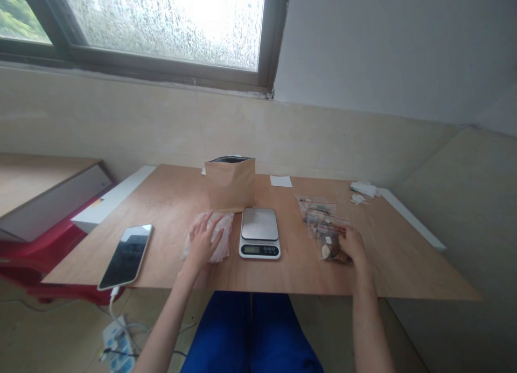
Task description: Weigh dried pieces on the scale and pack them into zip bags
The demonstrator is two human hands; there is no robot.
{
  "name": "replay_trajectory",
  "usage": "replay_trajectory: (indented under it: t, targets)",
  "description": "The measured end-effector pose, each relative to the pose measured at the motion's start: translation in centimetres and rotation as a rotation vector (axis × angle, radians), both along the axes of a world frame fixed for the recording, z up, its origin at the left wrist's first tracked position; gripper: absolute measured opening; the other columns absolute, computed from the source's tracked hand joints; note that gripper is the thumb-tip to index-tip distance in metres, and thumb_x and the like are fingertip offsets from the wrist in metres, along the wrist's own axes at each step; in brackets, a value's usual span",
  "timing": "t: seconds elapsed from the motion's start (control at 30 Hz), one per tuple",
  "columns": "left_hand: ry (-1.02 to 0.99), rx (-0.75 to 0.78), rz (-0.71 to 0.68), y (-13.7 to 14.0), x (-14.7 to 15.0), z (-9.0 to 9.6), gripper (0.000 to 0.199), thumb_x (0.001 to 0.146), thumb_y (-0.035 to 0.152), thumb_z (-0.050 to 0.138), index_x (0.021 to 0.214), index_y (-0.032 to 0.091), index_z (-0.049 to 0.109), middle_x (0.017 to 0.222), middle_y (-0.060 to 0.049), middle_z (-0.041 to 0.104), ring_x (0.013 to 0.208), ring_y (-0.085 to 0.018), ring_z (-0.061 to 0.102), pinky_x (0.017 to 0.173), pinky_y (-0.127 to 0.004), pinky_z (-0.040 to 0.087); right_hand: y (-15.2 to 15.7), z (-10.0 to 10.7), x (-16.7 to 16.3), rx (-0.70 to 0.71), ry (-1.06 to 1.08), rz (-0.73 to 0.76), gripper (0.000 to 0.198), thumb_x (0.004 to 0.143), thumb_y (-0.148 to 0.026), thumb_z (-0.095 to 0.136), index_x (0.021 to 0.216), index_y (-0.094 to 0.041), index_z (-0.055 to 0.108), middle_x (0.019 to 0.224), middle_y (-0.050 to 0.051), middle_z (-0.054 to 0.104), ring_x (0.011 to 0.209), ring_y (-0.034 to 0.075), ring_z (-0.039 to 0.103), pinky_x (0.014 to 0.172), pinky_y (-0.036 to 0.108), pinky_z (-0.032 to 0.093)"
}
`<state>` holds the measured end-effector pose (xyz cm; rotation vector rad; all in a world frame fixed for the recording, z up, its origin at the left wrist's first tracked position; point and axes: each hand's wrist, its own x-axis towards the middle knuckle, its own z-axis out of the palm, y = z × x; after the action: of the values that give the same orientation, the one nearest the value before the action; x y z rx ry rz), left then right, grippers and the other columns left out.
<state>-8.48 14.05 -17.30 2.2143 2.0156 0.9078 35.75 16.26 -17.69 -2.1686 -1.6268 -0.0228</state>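
"How far has it got, from where you're standing?"

"Partway, I'd judge. Toward the right edge of the table [173, 195] there's an overlapping row of filled bags [323, 220] with red strips, running back from the near edge. So that much filling is done. I can't count them for certain, nor tell whether every one is sealed."

"And the right hand [353, 244]?"

"On the nearest filled bag [328, 245], the one with dark and pale pieces in it. The fingers curl over its right end, but whether they're pinching the plastic I can't tell from here."

"The left hand [204, 238]?"

"Fingers spread, palm down, resting on a pile of clear bags [222, 247] left of the middle, close to the near edge. Those lie flat, so they look unfilled to me; if more filling is wanted, that part is left."

"What about the scale [260, 233]?"

"Between the two hands, at the middle of the near edge. I can't read its display."

"And the brown pouch [231, 185]?"

"Upright behind the scale and the clear bags, toward the far edge, its mouth open. It hasn't been closed; what's inside is hidden."
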Motion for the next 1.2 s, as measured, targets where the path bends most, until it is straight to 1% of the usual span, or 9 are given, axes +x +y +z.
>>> replay_trajectory:
  t: [0.13,0.37,0.53,0.6,0.77,0.87,0.97,1.07,1.2]
  targets:
    - [0.111,-0.193,-0.142,-0.2,0.8,-1.7,0.042,0.087,0.038,0.038,0.128,0.032,0.047,0.143,-0.004,0.036,0.134,-0.026,0.025,0.106,-0.045,0.020,-0.3,0.4,0.7,-0.027,-0.025,0.065,0.021,0.067,-0.011,0.045,0.079,-0.012,0.062,0.087,0.017,0.067,0.082,0.025,0.063,0.079,0.037,0.045]
    - [0.146,-0.204,-0.060,-0.5,2.1,-3.3,0.046,0.088,0.037,0.035,0.133,0.029,0.041,0.144,-0.005,0.034,0.134,-0.025,0.025,0.107,-0.045,0.020,-2.1,3.4,0.5,-0.056,0.152,0.125,0.008,0.065,-0.018,0.051,0.059,-0.020,0.055,0.068,0.009,0.067,0.067,0.022,0.062,0.068,0.033,0.046]
    - [0.108,-0.211,0.013,-0.1,2.7,-3.4,0.046,0.087,0.035,0.038,0.132,0.027,0.043,0.144,-0.007,0.034,0.134,-0.029,0.025,0.106,-0.047,0.020,-4.7,7.3,-2.9,-0.118,0.393,0.116,0.008,0.065,-0.021,0.052,0.057,-0.020,0.053,0.062,0.006,0.063,0.060,0.020,0.059,0.059,0.030,0.044]
    - [0.059,-0.232,0.004,0.1,2.7,-3.3,0.045,0.087,0.034,0.040,0.130,0.026,0.045,0.143,-0.008,0.035,0.133,-0.030,0.025,0.106,-0.048,0.019,-5.8,8.9,-5.2,-0.065,0.439,0.128,0.007,0.068,-0.025,0.052,0.063,-0.020,0.053,0.065,0.005,0.062,0.061,0.020,0.058,0.060,0.030,0.043]
    - [-0.320,-0.126,-0.021,-0.8,3.9,-0.1,0.036,0.084,0.027,0.042,0.118,0.020,0.053,0.131,-0.013,0.050,0.125,-0.026,0.040,0.105,-0.048,0.021,-6.8,11.0,-12.6,0.116,0.611,0.234,0.016,0.079,-0.036,0.046,0.075,-0.021,0.045,0.067,0.001,0.055,0.060,0.016,0.054,0.057,0.026,0.041]
    - [-0.736,-0.147,-0.172,-2.7,5.7,3.4,0.027,0.085,0.038,0.042,0.100,0.020,0.056,0.104,-0.009,0.064,0.092,-0.020,0.062,0.082,-0.034,0.046,-6.6,10.9,-17.4,0.038,0.842,0.433,0.020,0.083,-0.040,0.045,0.081,-0.021,0.042,0.066,-0.002,0.051,0.060,0.014,0.052,0.054,0.024,0.039]
    - [-0.961,-0.284,-0.308,-4.5,7.2,5.6,0.028,0.084,0.045,0.043,0.079,0.019,0.053,0.070,0.000,0.058,0.057,-0.013,0.055,0.056,-0.025,0.044,-6.3,10.1,-21.3,-0.149,1.095,0.673,0.020,0.084,-0.041,0.047,0.080,-0.022,0.040,0.065,-0.004,0.048,0.057,0.011,0.051,0.053,0.022,0.040]
    - [-1.051,-0.336,-0.348,-5.4,7.6,5.7,0.034,0.085,0.047,0.041,0.065,0.019,0.046,0.055,0.004,0.046,0.049,-0.010,0.045,0.051,-0.023,0.040,-6.4,9.0,-23.8,-0.279,1.259,0.794,0.021,0.085,-0.042,0.046,0.081,-0.023,0.038,0.065,-0.005,0.049,0.055,0.011,0.052,0.052,0.023,0.042]
    - [-1.148,-0.378,-0.266,-5.4,7.0,4.6,0.034,0.081,0.049,0.045,0.068,0.018,0.051,0.059,0.002,0.050,0.052,-0.011,0.048,0.053,-0.024,0.043,-6.7,7.6,-25.4,-0.305,1.105,0.836,0.019,0.086,-0.040,0.044,0.082,-0.022,0.042,0.062,-0.004,0.050,0.056,0.011,0.051,0.055,0.024,0.041]
